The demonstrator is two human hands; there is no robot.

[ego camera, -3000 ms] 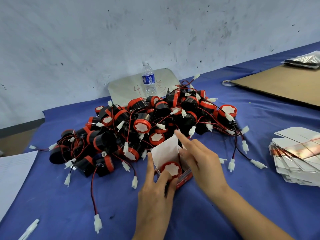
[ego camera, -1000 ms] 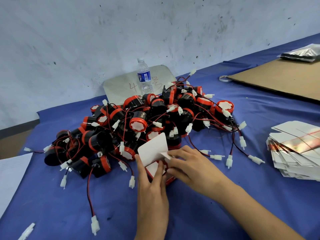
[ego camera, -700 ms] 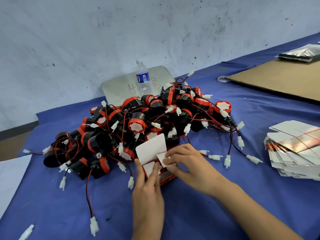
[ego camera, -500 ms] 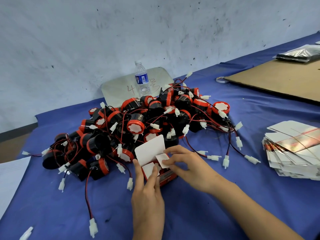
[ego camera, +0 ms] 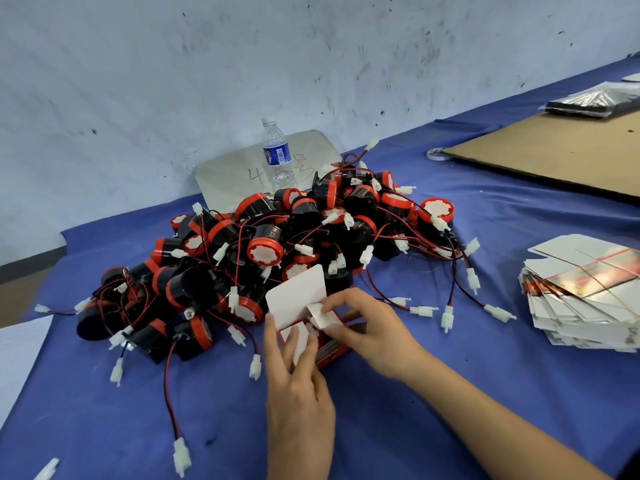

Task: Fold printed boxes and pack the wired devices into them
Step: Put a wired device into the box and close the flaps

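Hands meet over a small red printed box (ego camera: 334,355) that sits on the blue cloth (ego camera: 415,427), touching the near edge of the pile of wired devices (ego camera: 277,244). The box's broad white lid flap (ego camera: 296,296) stands up and leans away toward the pile. The right hand (ego camera: 370,329) comes in from the right with its fingers curled, thumb and forefinger pinching the small white right side flap (ego camera: 323,315) above the box's opening. The left hand (ego camera: 298,393) reaches up from below with its fingers fairly straight: one lies along the box's left edge, and another presses down on the left side flap (ego camera: 298,341). What lies inside the box is hidden by the flaps and fingers. The devices are black cylinders with red rims and white faces, heaped and tangled in red and black wires that end in white plugs, several of which trail out onto the cloth. A stack of flat, unfolded boxes (ego camera: 585,303) lies well to the right. A water bottle (ego camera: 277,157) stands upright behind the pile, in front of a pale board (ego camera: 232,174) marked with a 4 that leans on the scuffed wall. A brown cardboard sheet (ego camera: 561,154) lies at far right, with a tape roll (ego camera: 437,154) at its corner and a dark plastic-wrapped packet (ego camera: 595,102) beyond it. White paper (ego camera: 17,355) lies at the left edge.
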